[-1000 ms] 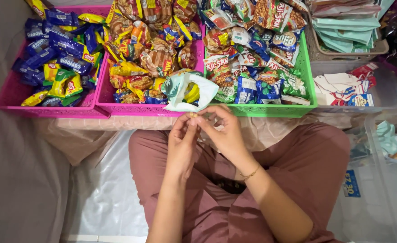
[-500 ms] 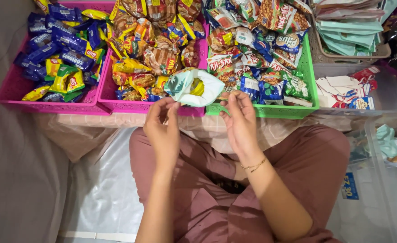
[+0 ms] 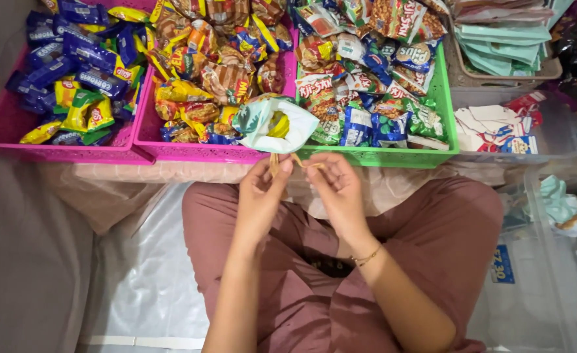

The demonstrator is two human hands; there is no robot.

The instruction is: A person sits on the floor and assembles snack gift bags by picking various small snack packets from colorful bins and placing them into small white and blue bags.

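A small white drawstring pouch [image 3: 272, 124] with a teal pattern hangs open in front of the baskets, a yellow snack visible inside. My left hand [image 3: 262, 193] and my right hand [image 3: 337, 189] are close together just below it, each pinching the pouch's tan drawstring [image 3: 295, 160]. The cords run up from my fingertips to the pouch mouth. My legs in mauve trousers [image 3: 432, 229] are folded beneath my hands.
Two pink baskets [image 3: 14, 124] [image 3: 197, 151] and a green basket [image 3: 393, 157] hold several wrapped snacks. At the right stand clear plastic bins [image 3: 550, 137] with packets, and a tray of teal envelopes [image 3: 504, 46]. Clear plastic sheeting [image 3: 138, 274] covers the floor.
My hands, spread apart half a second ago, have come back together under the pouch on the drawstring. The pouch sits lower and nearer the basket rims.
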